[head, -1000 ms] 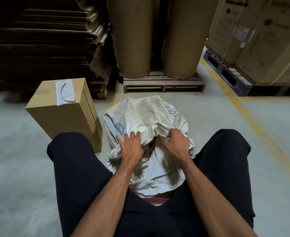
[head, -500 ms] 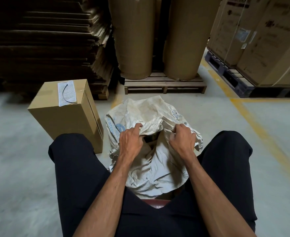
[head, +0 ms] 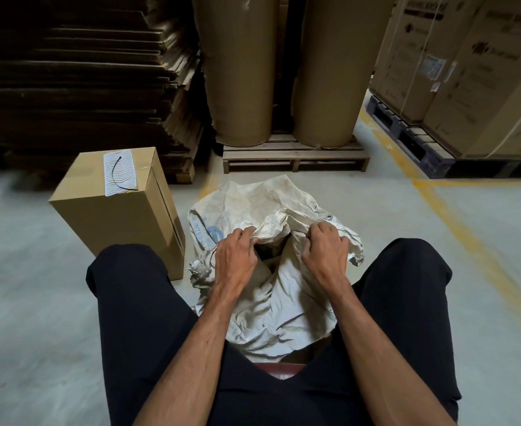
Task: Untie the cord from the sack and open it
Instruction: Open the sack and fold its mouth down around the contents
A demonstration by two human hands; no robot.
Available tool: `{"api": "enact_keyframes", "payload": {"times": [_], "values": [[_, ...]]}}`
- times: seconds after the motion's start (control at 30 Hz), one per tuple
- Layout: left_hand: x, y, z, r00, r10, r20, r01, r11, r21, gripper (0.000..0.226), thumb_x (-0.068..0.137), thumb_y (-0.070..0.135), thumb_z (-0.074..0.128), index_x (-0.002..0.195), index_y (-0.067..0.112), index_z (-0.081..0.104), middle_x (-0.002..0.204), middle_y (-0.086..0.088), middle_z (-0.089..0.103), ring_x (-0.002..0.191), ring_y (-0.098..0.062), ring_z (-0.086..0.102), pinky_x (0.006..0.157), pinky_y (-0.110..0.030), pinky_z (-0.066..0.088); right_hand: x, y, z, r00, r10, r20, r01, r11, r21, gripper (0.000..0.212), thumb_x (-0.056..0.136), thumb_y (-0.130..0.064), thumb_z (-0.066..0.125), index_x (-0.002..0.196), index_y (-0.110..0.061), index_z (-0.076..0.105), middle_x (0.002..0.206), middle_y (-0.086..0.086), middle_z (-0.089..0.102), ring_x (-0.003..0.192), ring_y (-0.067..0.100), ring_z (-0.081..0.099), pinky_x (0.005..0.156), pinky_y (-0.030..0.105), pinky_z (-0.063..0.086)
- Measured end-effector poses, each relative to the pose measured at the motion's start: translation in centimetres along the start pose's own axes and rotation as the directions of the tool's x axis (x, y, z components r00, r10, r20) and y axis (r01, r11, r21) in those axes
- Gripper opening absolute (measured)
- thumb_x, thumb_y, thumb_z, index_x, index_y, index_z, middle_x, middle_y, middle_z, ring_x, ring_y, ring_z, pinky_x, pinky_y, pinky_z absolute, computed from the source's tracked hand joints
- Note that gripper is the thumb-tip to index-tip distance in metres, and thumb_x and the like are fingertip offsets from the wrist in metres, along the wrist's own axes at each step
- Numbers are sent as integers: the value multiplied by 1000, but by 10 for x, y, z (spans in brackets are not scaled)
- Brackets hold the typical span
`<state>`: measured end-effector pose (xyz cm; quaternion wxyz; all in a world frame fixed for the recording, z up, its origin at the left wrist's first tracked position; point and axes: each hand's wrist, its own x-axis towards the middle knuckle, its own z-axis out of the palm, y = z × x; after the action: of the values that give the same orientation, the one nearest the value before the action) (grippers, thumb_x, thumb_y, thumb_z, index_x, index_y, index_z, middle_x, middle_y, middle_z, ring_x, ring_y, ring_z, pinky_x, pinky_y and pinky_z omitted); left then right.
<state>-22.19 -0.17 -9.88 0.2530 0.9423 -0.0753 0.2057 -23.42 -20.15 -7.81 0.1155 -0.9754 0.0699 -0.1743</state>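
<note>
A crumpled off-white woven sack (head: 253, 201) with blue print lies on the floor between my knees. My left hand (head: 236, 256) grips the left side of the sack's mouth, and my right hand (head: 323, 250) grips the right side. Between the two hands a dark gap shows in the mouth. A thin black cord (head: 118, 175) lies on a white label on top of the cardboard box (head: 111, 216) at my left, apart from the sack.
Two big brown paper rolls (head: 284, 72) stand on a wooden pallet (head: 293, 156) just behind the sack. Stacked flat cardboard (head: 78, 81) fills the back left. Large cartons on a dark pallet (head: 413, 142) stand at the right, behind yellow floor lines.
My hands went from resting flat on the sack to gripping its mouth edges, then pulled them apart, widening the gap. The cord on the box has not moved.
</note>
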Motion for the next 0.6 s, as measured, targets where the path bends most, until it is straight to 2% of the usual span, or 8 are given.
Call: {"api": "enact_keyframes", "payload": {"times": [0.2, 0.3, 0.4, 0.5, 0.53, 0.6], "values": [[1, 2, -1, 999, -45, -11, 44, 998, -51, 20, 102, 16, 60, 120, 11, 67, 91, -4, 67, 69, -19, 58, 70, -42, 55, 1, -2, -5, 998, -39, -43, 38, 999, -33, 14, 94, -25, 56, 96, -13, 63, 99, 2, 62, 90, 26, 56, 82, 46, 45], [-2, 9, 2, 999, -38, 38, 39, 999, -12, 16, 105, 15, 51, 113, 9, 63, 82, -2, 59, 61, -16, 49, 58, -32, 42, 1, -2, -6, 996, -54, -66, 51, 998, -48, 11, 93, -22, 58, 94, -12, 63, 96, 3, 62, 86, 26, 55, 76, 43, 42], [-2, 10, 2, 994, -67, 84, 67, 998, 1, 18, 106, 16, 42, 110, 9, 58, 74, -1, 55, 56, -16, 44, 51, -31, 34, 2, -2, -7, 995, -71, -71, 66, 996, -66, 9, 91, -19, 59, 93, -12, 64, 94, 3, 63, 85, 27, 54, 71, 41, 41], [-2, 8, 1, 987, -57, 153, 64, 997, -43, 28, 106, 16, 38, 131, 13, 51, 72, -4, 59, 55, -16, 45, 50, -35, 37, 2, -3, -9, 994, -79, -74, 74, 995, -65, 8, 87, -16, 60, 92, -12, 64, 94, 4, 65, 86, 28, 54, 71, 42, 41], [-3, 8, 2, 981, -27, 191, 38, 998, -52, 34, 107, 20, 37, 139, 16, 45, 77, -5, 61, 59, -17, 49, 53, -36, 42, 2, -3, -10, 994, -78, -74, 73, 995, -63, 8, 87, -16, 60, 92, -12, 65, 95, 4, 65, 86, 28, 54, 71, 42, 41], [-7, 10, 6, 966, 31, 258, -17, 998, -57, 45, 108, 39, 33, 149, 21, 34, 91, -4, 63, 74, -20, 56, 66, -39, 50, 1, -3, -12, 994, -76, -78, 72, 996, -61, 8, 85, -15, 62, 92, -12, 65, 95, 4, 65, 87, 28, 54, 72, 43, 41]]}}
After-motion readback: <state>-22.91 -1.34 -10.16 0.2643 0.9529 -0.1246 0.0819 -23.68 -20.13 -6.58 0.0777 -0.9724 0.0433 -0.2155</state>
